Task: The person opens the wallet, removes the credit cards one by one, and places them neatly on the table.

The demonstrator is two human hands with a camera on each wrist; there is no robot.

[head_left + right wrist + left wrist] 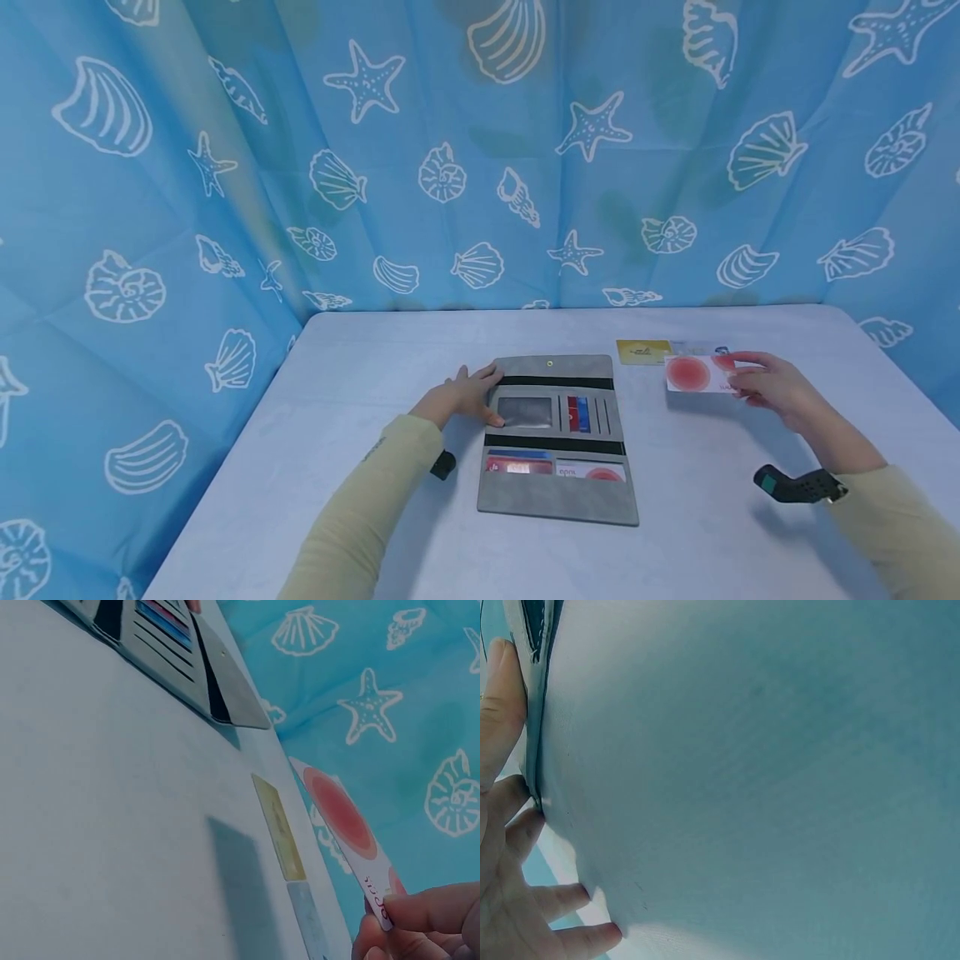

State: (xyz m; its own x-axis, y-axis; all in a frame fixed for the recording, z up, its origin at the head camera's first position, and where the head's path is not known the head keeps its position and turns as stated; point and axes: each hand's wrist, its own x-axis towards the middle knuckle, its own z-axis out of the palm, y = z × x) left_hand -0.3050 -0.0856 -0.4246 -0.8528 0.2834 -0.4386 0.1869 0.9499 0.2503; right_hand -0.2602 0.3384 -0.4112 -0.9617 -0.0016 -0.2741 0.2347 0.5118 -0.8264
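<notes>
An unfolded grey wallet (558, 497) lies flat on the table with cards in its slots. My left hand (468, 395) rests at its upper left edge, thumb over the border. In the left wrist view the fingers are spread, some at the wallet's edge and others on the cloth. My right hand (776, 385) pinches a white card with red circles (688, 374) by its right end, held above the table. Behind it lie a yellow card (642, 352) and a pale card (306, 915), end to end. The held card partly covers the pale one in the head view.
A white cloth covers the table (360, 367). A blue curtain (420, 225) with white shells and starfish hangs along the back and left. Black wrist devices sit on both arms; the right one (798, 486) sticks out over the table.
</notes>
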